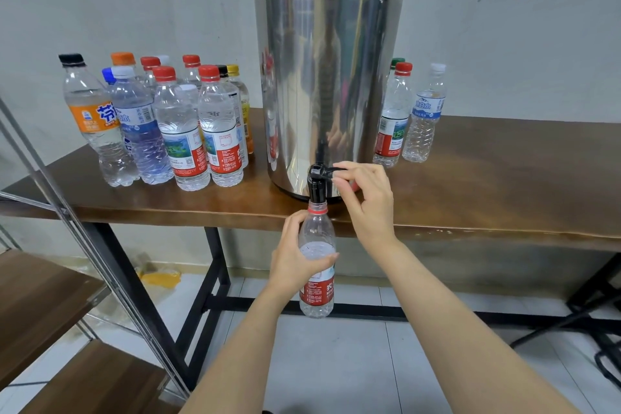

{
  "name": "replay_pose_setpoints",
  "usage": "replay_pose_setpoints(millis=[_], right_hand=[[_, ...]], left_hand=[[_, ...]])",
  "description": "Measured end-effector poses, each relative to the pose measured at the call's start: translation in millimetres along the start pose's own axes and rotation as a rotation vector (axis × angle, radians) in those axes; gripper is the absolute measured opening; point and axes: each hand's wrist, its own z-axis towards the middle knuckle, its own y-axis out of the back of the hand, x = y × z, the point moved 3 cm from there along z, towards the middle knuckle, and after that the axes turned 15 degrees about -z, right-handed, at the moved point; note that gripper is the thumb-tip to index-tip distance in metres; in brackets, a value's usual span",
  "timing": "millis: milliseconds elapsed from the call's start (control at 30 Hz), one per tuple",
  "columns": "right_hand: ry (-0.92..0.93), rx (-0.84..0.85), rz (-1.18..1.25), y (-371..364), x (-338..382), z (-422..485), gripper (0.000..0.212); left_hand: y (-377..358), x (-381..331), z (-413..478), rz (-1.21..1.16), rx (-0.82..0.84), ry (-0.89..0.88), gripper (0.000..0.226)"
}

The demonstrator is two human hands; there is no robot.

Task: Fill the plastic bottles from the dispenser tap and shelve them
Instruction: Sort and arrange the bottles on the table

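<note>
While the fill step is in hand, layout by size: wooden table (504, 178) runs left to right, steel dispenser (329, 77) stands mid-table at the near edge, shelf boards (43, 296) sit low at near left. Capped bottles (181, 131) cluster left of the dispenser, a few more (393, 118) to its right.

Bottle being filled (317, 265) is upright below the table edge, mouth right under the tap (317, 190) spout. Left hand (292, 262) is wrapped round its upper body, fingers and thumb closed on it. Right hand (366, 195) pinches the tap lever (327, 171) between thumb and fingertips.

Water line looks near the shoulder, so I judge the fill nearly done. Next: let the lever close, let the drip stop, lower the bottle straight down off the spout, then cap. The red patch under the right palm may be the cap; can't tell.
</note>
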Motion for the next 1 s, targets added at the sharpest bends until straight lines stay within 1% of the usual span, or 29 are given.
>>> replay_pose_setpoints(millis=[167, 300, 467, 733, 1000], right_hand=[[-0.041, -0.033, 0.041, -4.6, 2.4, -3.4, 0.028], [-0.075, -0.029, 0.069, -7.6, 3.3, -5.5, 0.027], [-0.077, -0.027, 0.078, -6.6, 4.3, -5.7, 0.028], [-0.102, -0.014, 0.091, -8.8, 3.0, -6.5, 0.029], [-0.102, -0.010, 0.088, -7.3, 4.9, -6.4, 0.029]], left_hand=[[-1.5, -1.7, 0.0, -0.007, -0.006, -0.009, 0.077], [-1.6, -1.9, 0.0, -0.012, -0.006, -0.014, 0.078], [-1.5, -0.9, 0.6, 0.002, -0.002, -0.024, 0.080], [-1.0, -0.8, 0.9, -0.002, -0.009, -0.035, 0.077], [-0.6, 2.7, 2.3, 0.015, -0.004, -0.032, 0.082]])
